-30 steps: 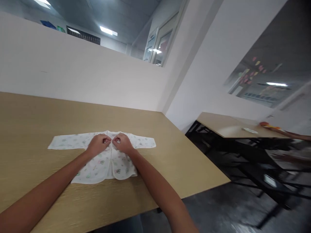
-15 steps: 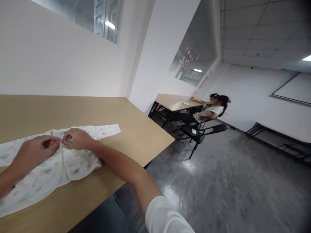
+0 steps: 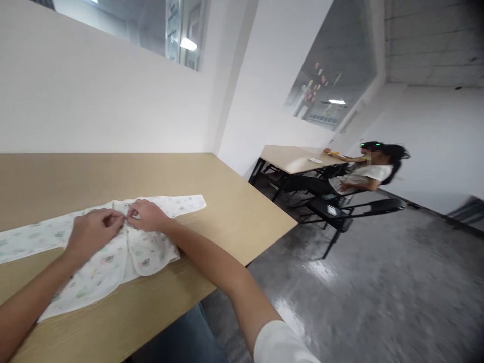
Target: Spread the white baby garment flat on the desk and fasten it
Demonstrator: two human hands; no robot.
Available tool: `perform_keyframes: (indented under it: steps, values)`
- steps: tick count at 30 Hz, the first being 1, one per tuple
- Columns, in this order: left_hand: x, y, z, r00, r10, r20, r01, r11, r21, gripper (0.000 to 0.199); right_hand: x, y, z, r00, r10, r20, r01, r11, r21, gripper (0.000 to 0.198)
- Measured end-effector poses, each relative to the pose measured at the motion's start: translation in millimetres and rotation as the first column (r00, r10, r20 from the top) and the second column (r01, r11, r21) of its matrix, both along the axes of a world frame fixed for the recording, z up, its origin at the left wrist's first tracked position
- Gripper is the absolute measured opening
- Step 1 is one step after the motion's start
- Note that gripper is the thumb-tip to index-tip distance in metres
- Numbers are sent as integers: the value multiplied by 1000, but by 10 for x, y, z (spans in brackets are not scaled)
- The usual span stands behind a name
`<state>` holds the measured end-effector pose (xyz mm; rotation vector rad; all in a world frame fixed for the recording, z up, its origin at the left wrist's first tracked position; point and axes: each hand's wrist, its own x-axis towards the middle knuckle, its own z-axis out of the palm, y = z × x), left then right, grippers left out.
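Observation:
A small white baby shirt (image 3: 99,269) with a print of little figures and green shapes lies spread on the wooden table, both sleeves stretched out sideways. At its front opening, just below the neckline, my left hand (image 3: 94,229) pinches the left front edge. My right hand (image 3: 147,216) pinches the other edge, fingertips meeting those of my left hand. Whatever fastener is between the fingertips is too small and covered to make out. Below the hands the front edges part slightly, showing the plain inside of the back.
The light wooden table (image 3: 242,212) ends at a corner on the right, against a white wall behind. Beyond it stand a black folding chair (image 3: 328,209) and a second table (image 3: 282,156), where people sit. Grey floor (image 3: 359,282) lies between.
The whole view has swung left, so the table, shirt and hands appear further right. Both hands keep their pinch at the same spot on the shirt's front.

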<state>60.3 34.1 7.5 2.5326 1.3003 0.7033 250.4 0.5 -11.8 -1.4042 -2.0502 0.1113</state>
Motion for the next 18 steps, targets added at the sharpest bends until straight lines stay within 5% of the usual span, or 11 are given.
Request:
perform_keyframes:
  steps: [18]
  values:
    - [8,-144,42,995,24,99,-24,1000,-3,15,-36,-68,-43,993,30,-112,-24,998,53,11]
